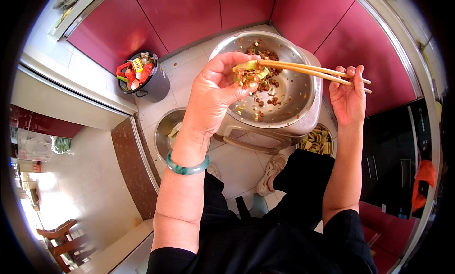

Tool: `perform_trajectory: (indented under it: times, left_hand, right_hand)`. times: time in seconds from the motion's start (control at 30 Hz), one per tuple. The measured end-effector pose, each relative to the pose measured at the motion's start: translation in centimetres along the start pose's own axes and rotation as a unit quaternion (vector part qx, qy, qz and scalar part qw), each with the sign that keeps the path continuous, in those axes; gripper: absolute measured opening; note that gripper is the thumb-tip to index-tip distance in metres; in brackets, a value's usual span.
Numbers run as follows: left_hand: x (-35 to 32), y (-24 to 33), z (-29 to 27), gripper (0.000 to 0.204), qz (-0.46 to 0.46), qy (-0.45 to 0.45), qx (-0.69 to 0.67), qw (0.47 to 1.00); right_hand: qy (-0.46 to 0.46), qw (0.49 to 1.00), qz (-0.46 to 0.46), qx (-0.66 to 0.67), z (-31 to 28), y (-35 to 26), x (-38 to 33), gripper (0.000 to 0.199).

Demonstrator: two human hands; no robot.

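Note:
My left hand (215, 91) is raised over a large steel bowl (294, 101) and holds a green vegetable piece (250, 71) heaped with brown minced filling. My right hand (348, 98) grips a pair of wooden chopsticks (315, 71); their tips press on the filling in my left hand. Scraps of minced filling (266, 86) lie in the big bowl, which rests on a pale plastic stool (258, 140). A green bangle (187, 168) circles my left wrist.
A smaller steel bowl (166, 129) with green pieces stands on the tiled floor at left. Another bowl of cut pieces (318, 141) sits right of the stool. A black bin (144, 79) full of rubbish stands by red cabinets (189, 13). My shoe (270, 172) is below.

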State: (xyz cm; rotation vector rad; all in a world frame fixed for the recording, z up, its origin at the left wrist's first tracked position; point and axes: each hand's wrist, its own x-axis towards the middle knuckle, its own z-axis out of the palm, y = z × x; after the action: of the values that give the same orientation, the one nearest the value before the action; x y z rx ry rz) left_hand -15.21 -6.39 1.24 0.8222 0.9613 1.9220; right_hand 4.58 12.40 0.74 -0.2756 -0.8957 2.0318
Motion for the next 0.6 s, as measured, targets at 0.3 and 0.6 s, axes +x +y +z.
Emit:
perform_trajectory:
  times: [0.3,0.6]
  left_hand:
    - [0.1,-0.5,-0.5,0.040,-0.011,-0.012,-0.019,1.000]
    - [-0.1,-0.7,-0.9,0.040,-0.041,-0.025,-0.015,0.999]
  right_hand:
    - [-0.028,0.998,-0.019,-0.044,0.2,-0.6,-0.2,0.031]
    - [-0.062,0.987,-0.088,-0.118,0.7,-1.3,-0.6,0.031]
